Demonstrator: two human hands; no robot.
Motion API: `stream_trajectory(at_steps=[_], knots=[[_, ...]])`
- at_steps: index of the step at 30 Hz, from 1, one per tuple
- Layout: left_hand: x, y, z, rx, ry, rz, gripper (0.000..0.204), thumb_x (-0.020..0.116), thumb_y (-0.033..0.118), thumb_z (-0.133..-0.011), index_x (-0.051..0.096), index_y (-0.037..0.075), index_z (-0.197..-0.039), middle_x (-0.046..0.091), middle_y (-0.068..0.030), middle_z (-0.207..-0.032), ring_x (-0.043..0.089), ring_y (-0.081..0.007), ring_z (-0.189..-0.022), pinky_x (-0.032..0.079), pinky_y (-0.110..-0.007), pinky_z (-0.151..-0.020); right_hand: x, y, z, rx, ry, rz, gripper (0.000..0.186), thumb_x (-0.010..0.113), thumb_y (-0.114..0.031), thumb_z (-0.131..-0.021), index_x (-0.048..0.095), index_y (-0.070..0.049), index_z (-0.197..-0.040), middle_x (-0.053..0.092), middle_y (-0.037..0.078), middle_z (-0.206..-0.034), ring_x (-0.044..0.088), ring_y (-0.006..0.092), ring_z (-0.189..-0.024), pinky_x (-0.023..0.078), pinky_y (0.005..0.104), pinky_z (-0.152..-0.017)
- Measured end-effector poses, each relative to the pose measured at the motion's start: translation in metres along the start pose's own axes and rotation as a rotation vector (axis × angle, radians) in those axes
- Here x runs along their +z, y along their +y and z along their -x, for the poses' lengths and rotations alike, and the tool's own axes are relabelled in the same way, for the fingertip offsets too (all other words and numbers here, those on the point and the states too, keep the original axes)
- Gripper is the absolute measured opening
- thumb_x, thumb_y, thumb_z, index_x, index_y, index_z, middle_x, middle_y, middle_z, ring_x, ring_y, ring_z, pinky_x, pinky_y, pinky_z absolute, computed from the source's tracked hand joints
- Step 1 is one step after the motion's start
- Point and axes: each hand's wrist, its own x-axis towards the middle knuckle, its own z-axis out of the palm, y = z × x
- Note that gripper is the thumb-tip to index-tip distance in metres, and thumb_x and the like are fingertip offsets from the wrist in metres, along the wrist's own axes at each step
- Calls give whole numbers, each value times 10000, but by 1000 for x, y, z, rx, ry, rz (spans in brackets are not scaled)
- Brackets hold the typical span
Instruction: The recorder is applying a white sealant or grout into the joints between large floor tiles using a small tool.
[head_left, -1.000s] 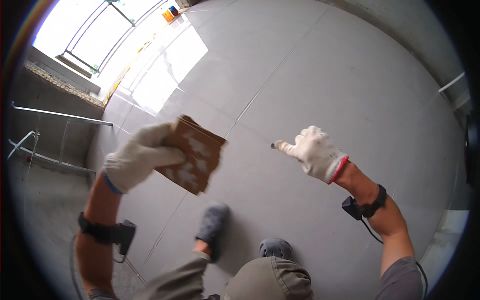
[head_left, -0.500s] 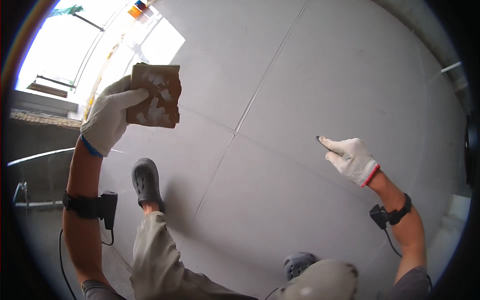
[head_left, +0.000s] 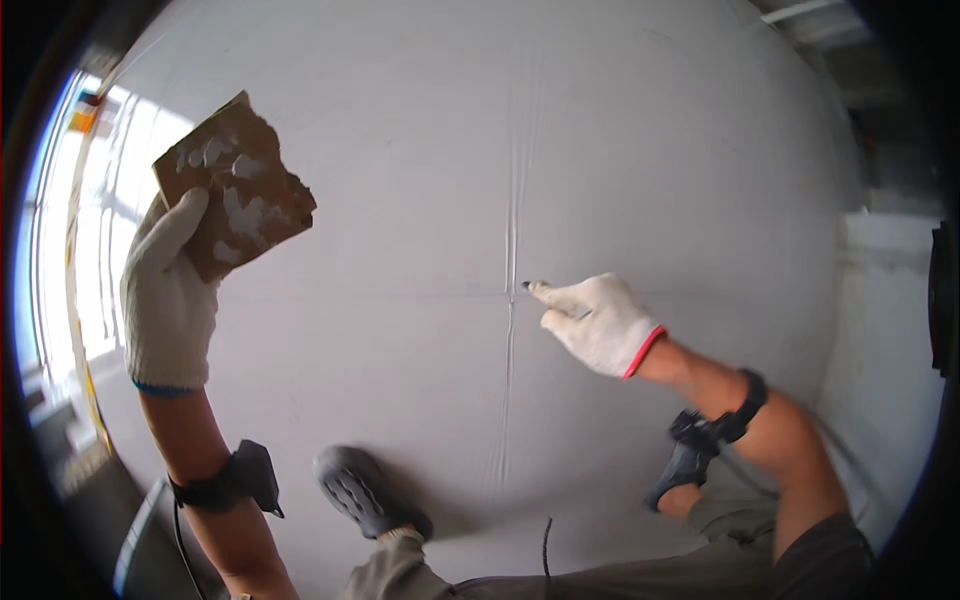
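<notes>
My left hand, in a white glove with a blue cuff, grips a torn brown board that has white smears and blobs on its face. My right hand, in a white glove with a red cuff, has its fingers closed round a small dark-tipped thing, too small to make out. That tip is just right of a pale joint line in the grey tiled floor, where a fainter line crosses it; whether it touches the floor I cannot tell.
A bright window with yellow tape along its edge lies at the far left. My grey clogs stand on the floor below. A pale wall runs along the right, and a white pipe shows at upper right.
The view has turned, so the window sits further left and the joint runs upright. The board in my left hand has moved left and tilted; my right hand is nearer the joint crossing.
</notes>
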Motion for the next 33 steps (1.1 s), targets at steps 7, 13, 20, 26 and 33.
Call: stream_trajectory(at_steps=[7, 13, 20, 26, 33], knots=[[11, -19, -73, 33, -130, -43, 533, 609, 281, -1053, 542, -43, -1471, 687, -162, -1292, 674, -210, -1189, 540, -332, -1022, 63, -22, 27, 239, 423, 4, 298, 632, -159, -1009, 729, -68, -1275, 683, 189, -776, 675, 359, -683, 541, 476, -641], [-3, -51, -69, -16, -106, -91, 533, 575, 314, -1072, 536, -27, -1479, 671, -140, -1300, 645, -168, -1220, 526, -304, -1019, 91, -9, 23, 274, 511, 76, 282, 630, -143, -1007, 679, -44, -1267, 702, 148, -813, 693, 352, -725, 567, 475, -652], [-104, -60, -46, 2, -55, -196, 535, 586, 325, -1075, 537, -5, -1494, 637, -154, -1398, 609, -211, -1329, 503, -359, -1102, 102, -24, 17, 378, 311, 101, 305, 577, -191, -1045, 663, -65, -1309, 694, 143, -743, 698, 356, -716, 573, 484, -656], [-117, -48, -24, -103, -18, -94, 474, 613, 163, -1066, 541, 11, -1509, 592, -154, -1469, 588, -249, -1363, 551, -363, -1071, 100, -18, 20, 408, 253, 86, 382, 568, -186, -1025, 643, -78, -1383, 709, 164, -750, 710, 380, -730, 588, 495, -688], [-114, -37, -21, -142, 20, -54, 552, 613, 274, -1064, 511, -25, -1516, 622, -141, -1418, 600, -214, -1338, 507, -350, -1093, 83, -27, 16, 380, 324, 178, 304, 591, -200, -1048, 746, -135, -1300, 708, 153, -744, 657, 335, -625, 533, 442, -603]])
